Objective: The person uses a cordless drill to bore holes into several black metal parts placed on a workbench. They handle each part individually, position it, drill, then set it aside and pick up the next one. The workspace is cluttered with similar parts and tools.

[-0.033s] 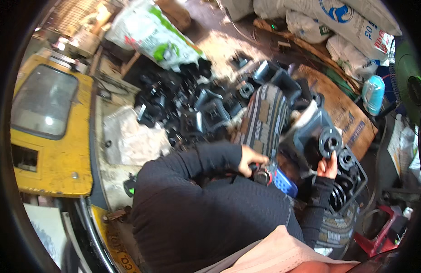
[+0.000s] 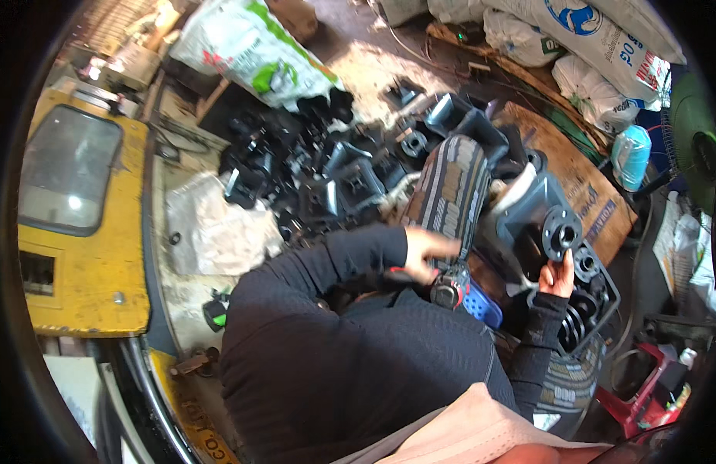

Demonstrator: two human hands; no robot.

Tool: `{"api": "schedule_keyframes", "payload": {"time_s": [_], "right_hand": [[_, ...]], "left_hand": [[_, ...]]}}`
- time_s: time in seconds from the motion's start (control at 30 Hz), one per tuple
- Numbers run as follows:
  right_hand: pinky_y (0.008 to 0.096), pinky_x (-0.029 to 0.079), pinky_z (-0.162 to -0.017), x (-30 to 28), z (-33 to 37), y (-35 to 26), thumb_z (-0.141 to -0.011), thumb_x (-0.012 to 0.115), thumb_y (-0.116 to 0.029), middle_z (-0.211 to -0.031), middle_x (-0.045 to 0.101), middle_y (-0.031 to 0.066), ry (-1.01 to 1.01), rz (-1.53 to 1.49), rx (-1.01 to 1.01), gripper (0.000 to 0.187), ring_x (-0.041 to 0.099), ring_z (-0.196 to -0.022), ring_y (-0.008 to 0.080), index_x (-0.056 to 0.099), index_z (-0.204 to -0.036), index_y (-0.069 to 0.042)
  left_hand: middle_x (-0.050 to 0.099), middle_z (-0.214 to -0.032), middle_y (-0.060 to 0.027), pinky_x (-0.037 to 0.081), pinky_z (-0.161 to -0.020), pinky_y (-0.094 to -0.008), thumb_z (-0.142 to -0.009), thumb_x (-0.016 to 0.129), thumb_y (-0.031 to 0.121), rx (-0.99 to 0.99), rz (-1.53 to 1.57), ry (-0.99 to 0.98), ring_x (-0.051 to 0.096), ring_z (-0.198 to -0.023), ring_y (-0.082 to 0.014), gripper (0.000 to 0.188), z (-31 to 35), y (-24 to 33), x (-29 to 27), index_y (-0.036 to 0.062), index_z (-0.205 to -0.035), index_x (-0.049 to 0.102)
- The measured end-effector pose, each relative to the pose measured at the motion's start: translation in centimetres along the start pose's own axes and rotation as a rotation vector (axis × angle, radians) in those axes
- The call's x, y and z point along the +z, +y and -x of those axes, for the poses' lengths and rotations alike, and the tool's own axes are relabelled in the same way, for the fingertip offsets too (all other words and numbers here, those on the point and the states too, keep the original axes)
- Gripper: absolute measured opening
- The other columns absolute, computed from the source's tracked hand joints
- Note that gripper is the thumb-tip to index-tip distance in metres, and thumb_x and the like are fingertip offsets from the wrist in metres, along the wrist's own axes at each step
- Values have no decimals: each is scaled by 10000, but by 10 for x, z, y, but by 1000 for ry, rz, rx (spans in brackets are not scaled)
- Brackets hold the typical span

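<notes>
Left hand [image 2: 429,251]: fingers outstretched, unclenched, blurred; contact with the red-and-black tool [image 2: 448,292] just below cannot be told. Hazard, as judged: a glancing knock could tip the tool toward the blue perforated sandal [image 2: 482,306], since no full grip on it shows. Right hand [image 2: 557,277]: grasping one black flanged disc [image 2: 562,232] by its lower rim, at the upper-left corner of the grey-rimmed crate [image 2: 616,300]. Hazard, as judged: with the hold so near one edge, the disc could swing or slip, striking the grey angular housing [image 2: 520,213] on its left or the ringed parts [image 2: 588,264] inside the crate. Appearance, tool: rounded end, dark with red trim, detail lost. Appearance, disc: circular, dark, faintly glossy; raised central collar about a round opening; small holes around the flange; face tilted toward the viewer; no damage discernible at this size.
</notes>
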State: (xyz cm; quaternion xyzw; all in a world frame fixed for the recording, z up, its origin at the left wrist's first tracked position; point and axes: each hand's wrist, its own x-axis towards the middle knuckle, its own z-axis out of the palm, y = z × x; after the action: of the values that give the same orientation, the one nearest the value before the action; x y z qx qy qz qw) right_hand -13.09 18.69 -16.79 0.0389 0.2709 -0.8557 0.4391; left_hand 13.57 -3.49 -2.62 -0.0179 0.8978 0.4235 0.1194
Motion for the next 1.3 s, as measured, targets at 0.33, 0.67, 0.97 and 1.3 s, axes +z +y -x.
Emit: {"api": "schedule_keyframes", "payload": {"time_s": [0.33, 0.67, 0.97, 1.3], "right_hand": [[174, 383, -429, 171, -33, -7, -911, 482, -368, -661, 475, -51, -521, 236, 143, 519, 440, -509, 37, 401, -1279, -11], [262, 493, -741, 46, 0, -21, -791, 460, 84, -1246, 479, 153, -30, -28, 112, 591, 531, -1065, 192, 275, -1348, 15], [284, 498, -892, 40, 10, -19, -842, 408, 99, -1404, 281, 171, 97, 65, 19, 548, 342, -1276, 245, 241, -1356, 10], [308, 526, -748, 32, 28, -23, -838, 466, 18, -1155, 555, 134, 236, -52, 43, 450, 588, -994, 216, 408, -1283, -19]], "left_hand": [[634, -897, -68, 495, -722, -288, -769, 666, 154, 186, 711, 883, 606, -814, -159, 336, -58, -4, -93, -5, -1049, 570], [623, -925, -141, 539, -433, -316, -762, 640, 195, -1069, 877, 1212, 639, -641, -233, 361, -38, -258, -127, -48, -1019, 570], [497, -1259, -148, 531, -748, -339, -642, 710, 539, -687, 374, 924, 538, -1074, -237, 917, -97, -364, -58, 84, -1346, 338], [549, -1033, -143, 485, -716, -474, -781, 533, 298, -793, -244, 134, 597, -880, -341, 256, -16, -318, 168, 144, -980, 584]]}}
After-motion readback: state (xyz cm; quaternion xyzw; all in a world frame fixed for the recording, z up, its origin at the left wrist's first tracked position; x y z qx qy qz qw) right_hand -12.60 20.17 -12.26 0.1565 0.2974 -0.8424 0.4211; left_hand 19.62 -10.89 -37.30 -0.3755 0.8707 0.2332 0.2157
